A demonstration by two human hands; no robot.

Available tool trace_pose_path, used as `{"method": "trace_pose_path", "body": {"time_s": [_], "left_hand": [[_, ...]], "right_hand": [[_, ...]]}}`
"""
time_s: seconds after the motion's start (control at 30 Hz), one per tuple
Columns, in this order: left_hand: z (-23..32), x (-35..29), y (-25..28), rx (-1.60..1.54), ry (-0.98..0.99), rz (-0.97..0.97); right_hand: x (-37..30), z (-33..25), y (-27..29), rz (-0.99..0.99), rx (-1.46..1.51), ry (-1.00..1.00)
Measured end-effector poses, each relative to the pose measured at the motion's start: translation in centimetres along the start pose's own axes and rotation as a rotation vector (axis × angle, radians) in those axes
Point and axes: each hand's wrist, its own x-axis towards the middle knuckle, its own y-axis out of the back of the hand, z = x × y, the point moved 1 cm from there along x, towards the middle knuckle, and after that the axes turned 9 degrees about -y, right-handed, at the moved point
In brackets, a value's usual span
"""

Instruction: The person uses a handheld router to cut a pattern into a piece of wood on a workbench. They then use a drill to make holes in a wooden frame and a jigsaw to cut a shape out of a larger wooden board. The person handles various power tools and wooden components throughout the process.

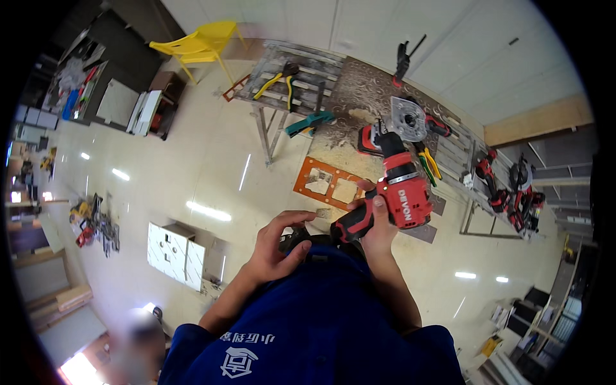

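A red and black cordless drill (401, 199) is in my right hand (380, 228), gripped around its body with the chuck pointing up and away. The drill's black handle slants down toward my waist, and its lower end is partly lost against dark things there. Close to that end, my left hand (273, 247) curls its fingers and thumb around a small dark object (294, 237), too shadowed to name. Beyond my hands lies an orange template plate (328, 181) with square cutouts, on the patterned bench board (359, 83) strewn with sawdust.
Yellow-handled cutters (282, 83), a green tool (310, 123), a trimming router with a clear base (408, 119) and yellow-green pliers (428, 163) lie on the bench. Red power tools (491, 179) crowd its right end. A yellow chair (199, 43) stands at far left; a white-faced cabinet (176, 253) sits on the floor.
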Motion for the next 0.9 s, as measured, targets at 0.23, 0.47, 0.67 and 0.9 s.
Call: {"method": "trace_pose_path", "body": {"time_s": [0.23,0.47,0.67,0.9], "left_hand": [[-0.7,4.4,-2.8,-0.350,0.228,-0.154],[-3.0,3.1,-2.2,-0.645,0.306,-0.049],[-5.0,0.8,-2.2,-0.603,0.257,0.020],[-5.2,-4.1,-0.9,-0.391,0.205,-0.091]], "right_hand": [[-1.8,1.4,0.4,-0.336,-0.007,-0.155],[-3.8,3.9,-0.8,-0.372,-0.286,-0.005],[-4.0,4.9,-0.6,-0.448,-0.444,0.051],[-4.0,6.0,-3.6,-0.397,-0.407,-0.090]]}}
